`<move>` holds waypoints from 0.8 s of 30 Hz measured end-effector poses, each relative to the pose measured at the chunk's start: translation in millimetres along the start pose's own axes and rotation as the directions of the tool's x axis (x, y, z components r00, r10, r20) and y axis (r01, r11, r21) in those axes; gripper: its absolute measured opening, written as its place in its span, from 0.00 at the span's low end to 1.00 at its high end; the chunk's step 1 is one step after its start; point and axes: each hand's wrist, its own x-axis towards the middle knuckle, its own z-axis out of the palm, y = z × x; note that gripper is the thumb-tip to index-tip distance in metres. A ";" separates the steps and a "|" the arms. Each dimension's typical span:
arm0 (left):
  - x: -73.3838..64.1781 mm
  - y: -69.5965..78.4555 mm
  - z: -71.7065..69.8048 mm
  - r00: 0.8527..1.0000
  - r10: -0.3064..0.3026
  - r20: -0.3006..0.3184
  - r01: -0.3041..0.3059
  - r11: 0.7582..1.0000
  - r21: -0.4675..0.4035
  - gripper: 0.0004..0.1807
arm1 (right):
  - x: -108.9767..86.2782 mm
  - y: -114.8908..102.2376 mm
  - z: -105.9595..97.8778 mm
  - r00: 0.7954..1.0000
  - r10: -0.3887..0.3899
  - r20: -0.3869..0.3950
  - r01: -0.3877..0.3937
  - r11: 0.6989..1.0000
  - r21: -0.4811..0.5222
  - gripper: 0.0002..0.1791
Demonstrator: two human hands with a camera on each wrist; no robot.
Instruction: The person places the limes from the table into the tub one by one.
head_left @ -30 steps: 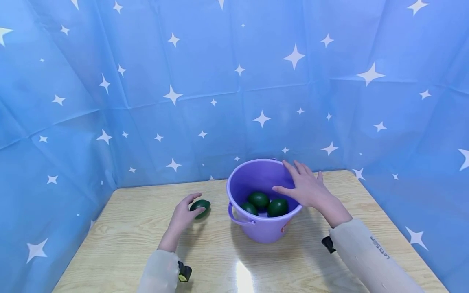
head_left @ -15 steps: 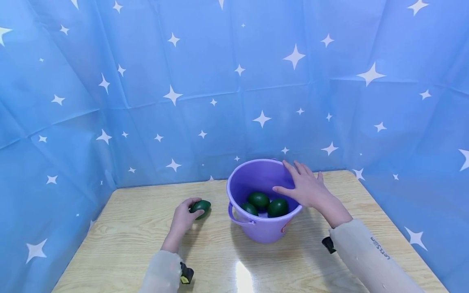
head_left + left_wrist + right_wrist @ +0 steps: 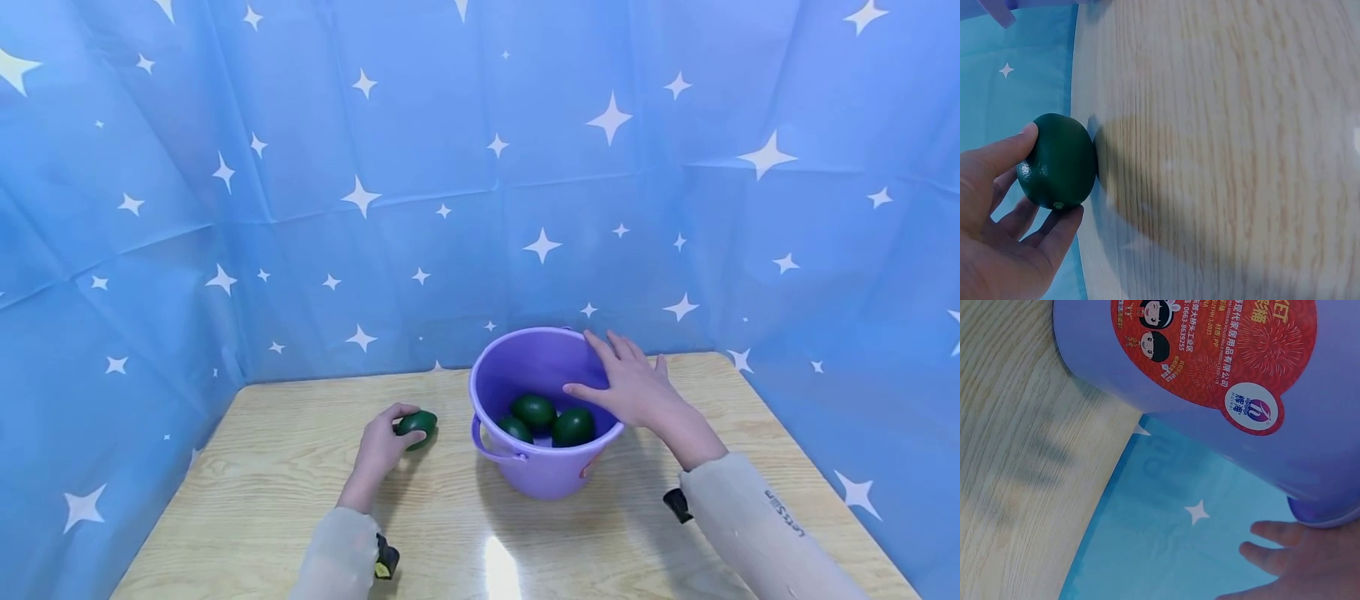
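Observation:
My left hand [image 3: 382, 446] pinches a glossy dark green avocado [image 3: 1060, 164] between thumb and fingertips, low over the table to the left of the bucket. In the left wrist view its small stem end faces down. A purple bucket [image 3: 543, 475] stands upright, with several more avocados [image 3: 573, 427] lying at its bottom. Spread over the bucket's right rim is my right hand [image 3: 637, 387], its fingers straight and its thumb reaching over the opening. The right wrist view shows the bucket's red printed label [image 3: 1241, 356] and the straight fingers beside the rim.
The pale wood table [image 3: 300, 475] runs back to a blue curtain [image 3: 420, 167] with white stars, which also hangs on both sides. The bucket's purple handle [image 3: 491, 450] hangs down at its front left. Black devices are strapped under both wrists.
My left fingers have closed onto the avocado. The head view has shifted slightly. My right hand keeps its place on the bucket's rim.

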 end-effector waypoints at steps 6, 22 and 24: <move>-1.7 3.4 -0.3 1.000 -0.001 -0.001 0.001 1.000 0.018 0.20 | -0.3 0.2 0.0 1.000 -0.002 -0.003 0.002 1.000 -0.004 0.57; -2.0 9.3 0.6 1.000 0.017 -0.009 -0.016 0.995 0.101 0.19 | -0.9 -1.3 -0.9 1.000 -0.003 -0.003 0.003 1.000 -0.001 0.57; -1.4 8.4 0.7 1.000 0.021 -0.010 -0.020 0.993 0.115 0.19 | -0.8 -1.5 -0.7 1.000 -0.002 -0.002 0.002 1.000 0.001 0.57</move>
